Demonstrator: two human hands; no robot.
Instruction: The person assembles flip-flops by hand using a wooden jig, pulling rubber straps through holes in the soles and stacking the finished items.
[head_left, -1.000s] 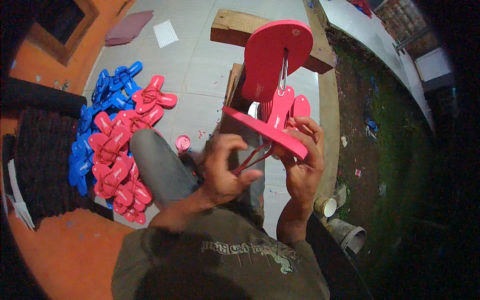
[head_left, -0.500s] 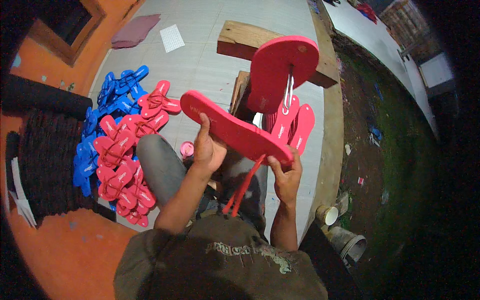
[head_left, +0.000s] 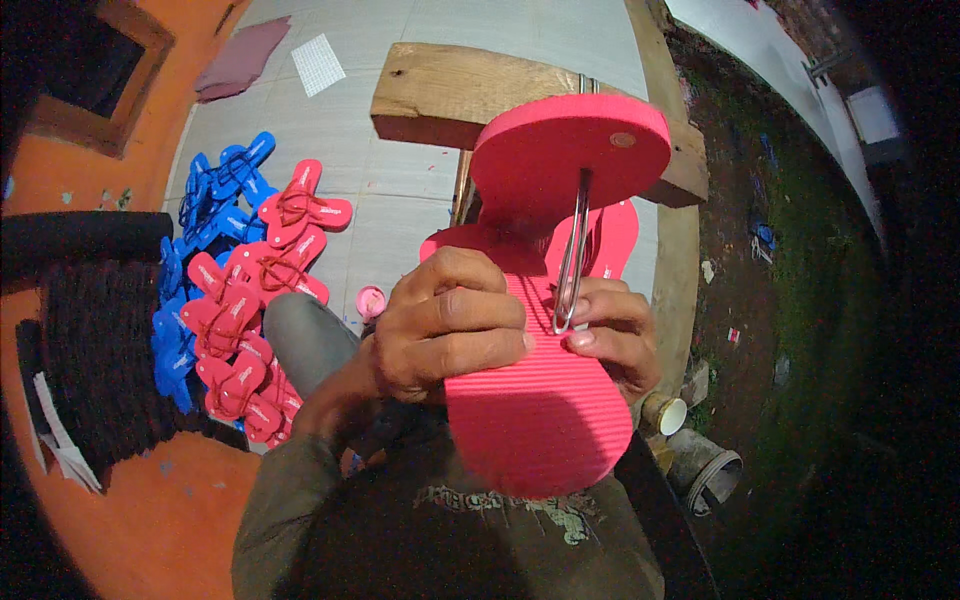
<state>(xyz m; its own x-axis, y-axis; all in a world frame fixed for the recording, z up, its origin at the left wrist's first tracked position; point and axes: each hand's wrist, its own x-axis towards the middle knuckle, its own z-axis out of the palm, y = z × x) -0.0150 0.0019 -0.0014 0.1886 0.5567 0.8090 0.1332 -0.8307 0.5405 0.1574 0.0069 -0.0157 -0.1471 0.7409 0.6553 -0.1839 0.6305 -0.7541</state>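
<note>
A pink flip-flop sole [head_left: 540,430] is held in front of my chest, its ribbed face showing. My left hand [head_left: 445,325] is closed round its left edge, knuckles up. At the opposite edge my right hand [head_left: 615,335] is closed on the sole, thumb and fingertips beside the rounded tip of a long metal wire loop [head_left: 573,265]. That loop runs through a second pink sole [head_left: 570,150], which stands against a wooden beam [head_left: 450,90]. Whether the loop's tip enters the held sole is unclear. The red strap is hidden.
To the left lie a heap of pink flip-flops [head_left: 235,315] and a pile of blue ones [head_left: 215,205]. A small pink container [head_left: 371,302] sits by my knee. More pink soles [head_left: 615,240] rest behind my right hand. Dark stacked sheets [head_left: 100,340] stand far left; a white bucket [head_left: 715,475] lies at right.
The held flip-flop has been turned so its ribbed face shows, and brought to the wire loop's tip. Both hands have shifted their grip along its edges. The strap has gone from sight.
</note>
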